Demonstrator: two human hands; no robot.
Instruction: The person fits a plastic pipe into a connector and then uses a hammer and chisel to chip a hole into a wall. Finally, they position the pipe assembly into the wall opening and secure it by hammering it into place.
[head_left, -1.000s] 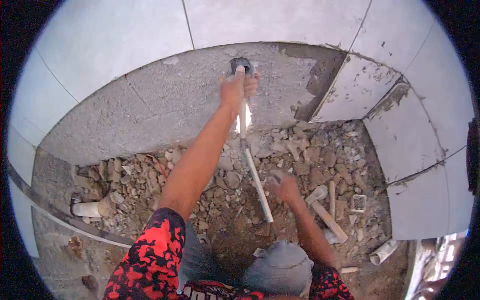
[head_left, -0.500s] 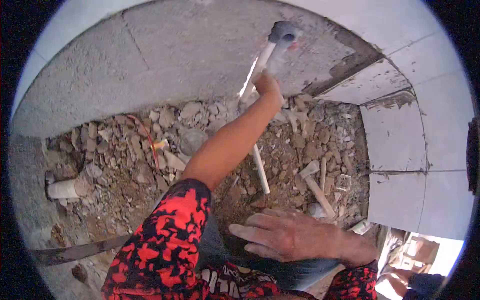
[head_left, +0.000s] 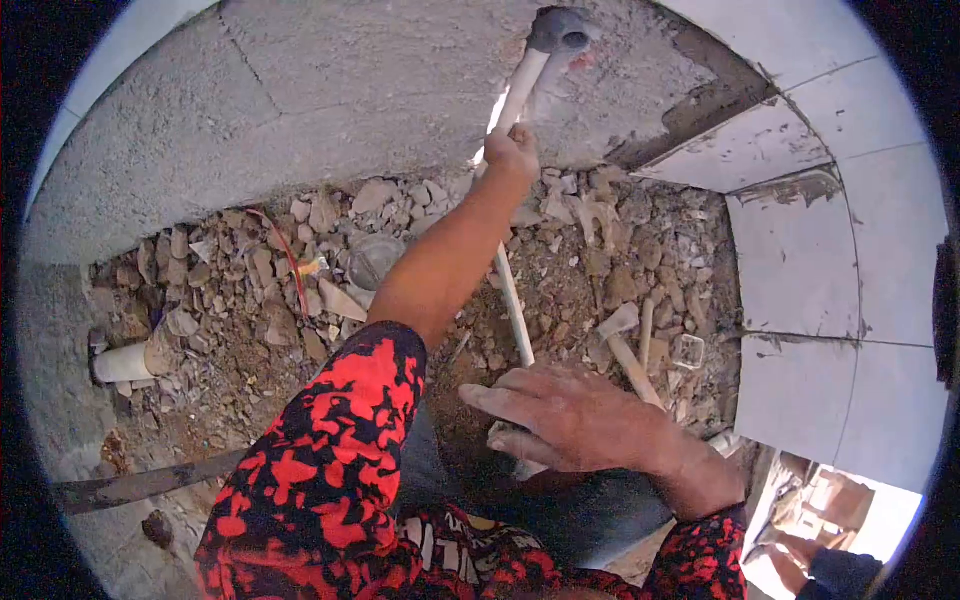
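Note:
My left hand (head_left: 512, 152) is stretched out to the grey wall, its fingers wrapped around the pale handle (head_left: 522, 90) of what looks like a hammer. The hammer's dusty grey head (head_left: 562, 32) is at the wall, its round dark face showing. Beside the handle a narrow bright slot (head_left: 497, 112) runs through the wall. Below my forearm a pale rod (head_left: 514, 310) slants down over the rubble. My right hand (head_left: 570, 415) hovers palm down near my knee, empty, with fingers apart. The rod's lower end is close to its fingers, and its upper end is hidden by my arm.
Broken stone (head_left: 280, 300) covers the ground below the wall. A wooden-handled tool (head_left: 635, 372) and a small clear container (head_left: 688, 351) lie at right, beside white tiles (head_left: 795, 265). A white pipe stub (head_left: 122, 363) lies left. Another person's hand (head_left: 790, 565) shows lower right.
The hammer head was blurred against the wall and is now sharper and higher in view. My left hand has shifted left and up with it. My right hand has risen slightly.

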